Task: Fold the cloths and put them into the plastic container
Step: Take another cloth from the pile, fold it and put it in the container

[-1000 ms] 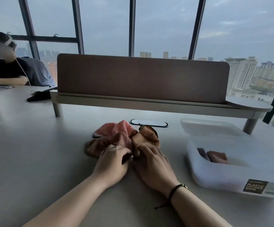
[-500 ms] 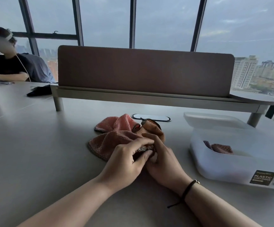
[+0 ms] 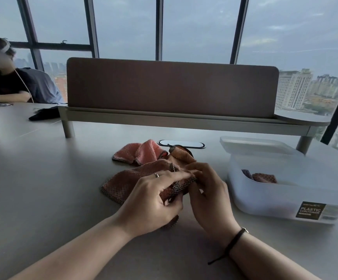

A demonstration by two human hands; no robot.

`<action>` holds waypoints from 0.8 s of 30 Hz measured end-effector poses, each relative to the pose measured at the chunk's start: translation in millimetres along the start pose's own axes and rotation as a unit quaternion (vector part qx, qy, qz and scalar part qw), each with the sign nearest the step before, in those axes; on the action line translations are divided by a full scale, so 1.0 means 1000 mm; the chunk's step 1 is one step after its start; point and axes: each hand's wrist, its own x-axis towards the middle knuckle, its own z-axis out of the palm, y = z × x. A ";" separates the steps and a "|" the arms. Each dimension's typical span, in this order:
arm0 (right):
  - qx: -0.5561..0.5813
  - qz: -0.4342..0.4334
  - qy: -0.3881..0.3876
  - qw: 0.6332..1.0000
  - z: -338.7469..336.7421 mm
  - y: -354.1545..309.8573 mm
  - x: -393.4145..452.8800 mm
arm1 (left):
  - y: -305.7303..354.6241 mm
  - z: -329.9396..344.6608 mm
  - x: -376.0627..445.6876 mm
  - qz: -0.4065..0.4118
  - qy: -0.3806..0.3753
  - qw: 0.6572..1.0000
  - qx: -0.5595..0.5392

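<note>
Change noted: brown cloth (image 3: pixel 135 180) now lifted at its near edge, bunched between both hands above the table (image 3: pixel 42 188); a second ago pressed flat under them.
Left hand (image 3: pixel 152 205): fingers curled, thumb and forefinger pinching the dark-trimmed hem; ring visible on one finger.
Right hand (image 3: pixel 206 195): fingers curled inward, gripping the same hem just beside the left; fingertips partly hidden by the fabric.
Location of work piece: centre of table, far portion resting on the surface, near portion raised in the grip.
Other cloths: pink cloth (image 3: pixel 141 152) crumpled just behind, touching the brown one; not yet folded.
Plastic container (image 3: pixel 275 197): to the right, open, folded cloths (image 3: pixel 263 177) already inside; lid (image 3: pixel 259 144) lying behind it.
Difference from earlier frames: hands drawn closer to the body and to each other; cloth more gathered than half a second ago; container contents unchanged.
Assessment: edge apparently being located and aligned for a first fold; task part-way done, two cloths outstanding.
</note>
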 end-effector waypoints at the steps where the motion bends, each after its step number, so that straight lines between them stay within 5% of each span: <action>1: 0.012 0.006 0.014 1.000 -0.003 -0.001 -0.001 | 0.001 0.000 0.000 0.008 0.005 1.000 0.008; 6: 0.043 0.048 0.035 0.997 -0.015 0.002 0.000 | 0.006 -0.001 0.003 0.062 0.041 0.996 0.045; 15: 0.052 0.093 -0.096 0.990 -0.020 0.010 0.004 | 0.012 0.000 0.006 0.088 0.119 0.987 0.058; 24: -0.078 0.148 -0.041 0.985 -0.035 0.021 0.008 | -0.023 -0.033 0.014 -0.063 0.237 0.969 0.032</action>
